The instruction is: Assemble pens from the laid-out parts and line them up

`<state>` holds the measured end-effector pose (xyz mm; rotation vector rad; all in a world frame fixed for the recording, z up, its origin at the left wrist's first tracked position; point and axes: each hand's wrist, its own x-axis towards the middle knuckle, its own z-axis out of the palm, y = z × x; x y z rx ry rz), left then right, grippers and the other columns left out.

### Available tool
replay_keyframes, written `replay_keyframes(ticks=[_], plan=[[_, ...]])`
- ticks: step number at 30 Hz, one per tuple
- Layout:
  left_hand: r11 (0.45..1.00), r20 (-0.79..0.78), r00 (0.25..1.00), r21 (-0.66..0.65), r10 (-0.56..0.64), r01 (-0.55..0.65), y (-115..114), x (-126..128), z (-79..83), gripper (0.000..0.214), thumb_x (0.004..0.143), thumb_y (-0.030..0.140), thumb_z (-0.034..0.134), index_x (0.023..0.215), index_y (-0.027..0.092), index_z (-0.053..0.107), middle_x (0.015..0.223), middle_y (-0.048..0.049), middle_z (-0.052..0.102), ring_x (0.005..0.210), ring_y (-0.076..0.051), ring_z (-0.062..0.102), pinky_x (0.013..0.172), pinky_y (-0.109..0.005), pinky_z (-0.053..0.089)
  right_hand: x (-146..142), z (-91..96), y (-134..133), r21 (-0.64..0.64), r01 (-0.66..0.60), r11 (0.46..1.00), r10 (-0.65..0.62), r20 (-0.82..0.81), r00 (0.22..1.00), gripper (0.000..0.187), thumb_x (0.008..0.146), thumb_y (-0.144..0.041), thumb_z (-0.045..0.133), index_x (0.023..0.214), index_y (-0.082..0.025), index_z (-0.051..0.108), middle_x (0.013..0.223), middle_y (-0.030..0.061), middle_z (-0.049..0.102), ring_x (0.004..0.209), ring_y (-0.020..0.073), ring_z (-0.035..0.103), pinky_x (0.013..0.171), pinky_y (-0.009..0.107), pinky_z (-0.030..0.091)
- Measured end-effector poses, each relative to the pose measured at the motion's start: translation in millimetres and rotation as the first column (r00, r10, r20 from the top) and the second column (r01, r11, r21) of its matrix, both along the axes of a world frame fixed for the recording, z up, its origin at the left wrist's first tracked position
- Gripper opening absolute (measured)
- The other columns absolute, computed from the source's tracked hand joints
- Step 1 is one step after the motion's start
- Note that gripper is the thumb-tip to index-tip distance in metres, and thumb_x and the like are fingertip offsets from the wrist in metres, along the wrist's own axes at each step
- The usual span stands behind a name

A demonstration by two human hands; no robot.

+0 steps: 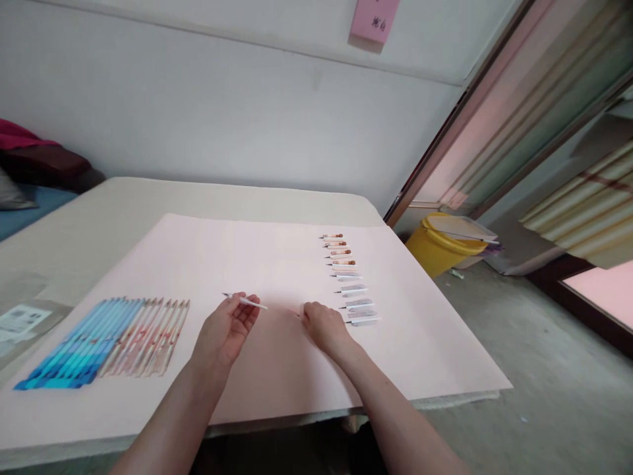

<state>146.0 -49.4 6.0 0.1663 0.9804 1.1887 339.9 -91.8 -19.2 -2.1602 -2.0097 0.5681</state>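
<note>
My left hand pinches a slim white pen refill with a dark pointed tip, held above the pink sheet. To its right, my right hand is closed with its fingers curled down near the sheet. A tiny dark spot shows by its fingertips, and what they hold is hidden. Beyond the right hand, several white refills lie in a column, tips to the left, some beside brown-ended pieces and others beside grey ones. At the left, blue pens lie side by side against clear, reddish-patterned pens.
The pink sheet covers much of the pale table. A plastic package with a white label lies at the left edge. On the floor to the right stands a yellow bin. A white wall rises behind the table.
</note>
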Motion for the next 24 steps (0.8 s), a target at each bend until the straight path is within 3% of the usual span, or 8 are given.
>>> replay_keyframes(ticks=[4, 6, 8, 10, 11, 13, 16, 24], plan=[[1.000, 0.011, 1.000, 0.005, -0.013, 0.013, -0.5, -1.4, -0.9, 0.009, 0.082, 0.009, 0.051, 0.077, 0.010, 0.058, 0.081, -0.0110, 0.063, 0.075, -0.017, 0.065, 0.064, -0.028, 0.057, 12.9, 5.7, 1.2, -0.024, 0.016, 1.000, -0.021, -0.207, 0.978, 0.014, 0.084, -0.018, 0.045, 0.077, -0.016, 0.056, 0.069, 0.0051, 0.064, 0.067, 0.0162, 0.062, 0.060, 0.026, 0.043], [1.000, 0.016, 1.000, 0.009, -0.017, 0.017, -0.6, -1.3, -1.0, 0.008, 0.082, 0.009, 0.051, 0.077, 0.010, 0.058, 0.081, -0.0111, 0.063, 0.075, -0.017, 0.065, 0.064, -0.028, 0.057, 17.1, 9.0, 1.8, -0.069, 0.033, 0.997, -0.061, -0.453, 0.889, 0.015, 0.084, -0.020, 0.044, 0.076, -0.016, 0.055, 0.066, 0.0022, 0.063, 0.061, 0.0130, 0.062, 0.057, 0.023, 0.045], [1.000, 0.023, 1.000, 0.005, -0.021, 0.021, -0.5, -0.9, -1.3, 0.008, 0.082, 0.009, 0.051, 0.077, 0.010, 0.058, 0.081, -0.0113, 0.063, 0.074, -0.017, 0.065, 0.064, -0.028, 0.057, 18.8, 12.8, 2.1, -0.144, 0.067, 0.987, -0.154, -0.757, 0.635, 0.013, 0.080, -0.027, 0.052, 0.077, -0.015, 0.056, 0.069, 0.0025, 0.064, 0.060, 0.0129, 0.063, 0.057, 0.024, 0.047], [1.000, 0.029, 0.999, -0.005, -0.021, 0.021, 0.0, -0.6, -1.7, 0.008, 0.081, 0.008, 0.052, 0.078, 0.010, 0.058, 0.081, -0.0116, 0.063, 0.075, -0.017, 0.065, 0.064, -0.028, 0.057, 18.4, 17.4, 2.0, -0.226, 0.079, 0.971, -0.240, -0.914, 0.328, 0.021, 0.071, -0.033, 0.064, 0.078, -0.014, 0.058, 0.072, 0.0037, 0.064, 0.062, 0.0134, 0.062, 0.060, 0.026, 0.048], [1.000, 0.030, 0.999, -0.009, -0.017, 0.017, 0.2, -0.5, -2.0, 0.007, 0.081, 0.008, 0.052, 0.078, 0.010, 0.058, 0.081, -0.0118, 0.063, 0.075, -0.017, 0.065, 0.064, -0.028, 0.057, 17.7, 19.8, 1.7, -0.252, 0.075, 0.965, -0.263, -0.935, 0.239, 0.025, 0.067, -0.034, 0.068, 0.078, -0.014, 0.059, 0.072, 0.0037, 0.064, 0.062, 0.0129, 0.062, 0.060, 0.026, 0.048], [1.000, 0.033, 0.999, -0.013, -0.012, 0.012, 0.6, -0.4, -2.3, 0.008, 0.081, 0.008, 0.052, 0.078, 0.011, 0.058, 0.082, -0.0121, 0.063, 0.076, -0.018, 0.065, 0.064, -0.028, 0.057, 15.8, 24.0, 0.8, -0.281, 0.066, 0.957, -0.288, -0.947, 0.144, 0.028, 0.063, -0.033, 0.072, 0.078, -0.013, 0.060, 0.072, 0.0038, 0.064, 0.061, 0.0119, 0.061, 0.060, 0.025, 0.048], [1.000, 0.041, 0.999, -0.003, -0.020, 0.020, 0.7, -0.2, -1.7, 0.009, 0.082, 0.009, 0.051, 0.078, 0.010, 0.059, 0.082, -0.0121, 0.063, 0.076, -0.017, 0.065, 0.065, -0.028, 0.057, 12.8, 25.8, -1.3, -0.298, 0.055, 0.953, -0.303, -0.946, 0.118, 0.026, 0.062, -0.030, 0.073, 0.078, -0.012, 0.062, 0.070, 0.0039, 0.064, 0.060, 0.0118, 0.061, 0.059, 0.024, 0.048], [0.999, 0.059, 0.998, 0.002, 0.034, -0.034, 2.7, -0.7, -2.3, 0.009, 0.082, 0.007, 0.051, 0.077, 0.011, 0.058, 0.081, -0.0112, 0.063, 0.076, -0.017, 0.064, 0.066, -0.029, 0.057, 3.5, 16.1, -6.4, -0.270, -0.001, 0.963, -0.264, -0.943, 0.204, 0.022, 0.063, -0.026, 0.070, 0.079, -0.012, 0.067, 0.064, 0.0033, 0.065, 0.060, 0.0143, 0.063, 0.063, 0.028, 0.050]])
